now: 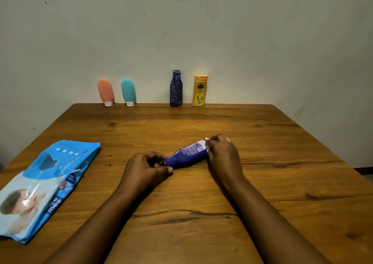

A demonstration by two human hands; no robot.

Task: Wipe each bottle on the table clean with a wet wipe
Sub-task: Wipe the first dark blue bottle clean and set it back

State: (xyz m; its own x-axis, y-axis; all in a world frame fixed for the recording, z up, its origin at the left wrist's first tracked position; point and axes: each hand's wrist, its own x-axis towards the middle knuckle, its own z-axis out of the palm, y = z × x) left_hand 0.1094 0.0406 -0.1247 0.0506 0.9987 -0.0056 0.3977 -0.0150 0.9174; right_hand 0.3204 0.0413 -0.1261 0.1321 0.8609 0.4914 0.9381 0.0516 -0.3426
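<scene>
1. Blue plastic is what both hands close on. The blue bottle [184,155] lies on its side near the middle of the table [282,142], with its neck toward the person's left and its base to the right, slightly farther away.
2. The left hand [146,168] has fingers and thumb curled round the narrow cap end, and the cap is hidden inside that grasp.
3. The right hand [222,154] is cupped over the base end, fingers curled down onto the white printed label. A pale scrap peeks out at the fingertips. Whether it is a wipe or the bottle's own base, I cannot tell.
4. My judgement on handling: this looks like a small lotion bottle, probably light, with walls that give a little under a squeeze. It is round and glossy, so it should roll on the wood and turn slick once damp. The neck is the better place to hold it, being narrow with a shoulder to stop slipping. That leaves the body free to rub. A hard squeeze on the body could force contents out if the cap is loose.
5. The wipe pack [46,183] lies flat at the left, well apart from both hands.
6. Four more items stand along the far edge against the wall [181,31]. The orange tube [106,92] and teal tube [128,92] stand on white caps. They look soft and likely tippy, so each is best taken round the middle. The dark bottle [176,88] and yellow bottle [199,90] stand upright, near each other.
</scene>
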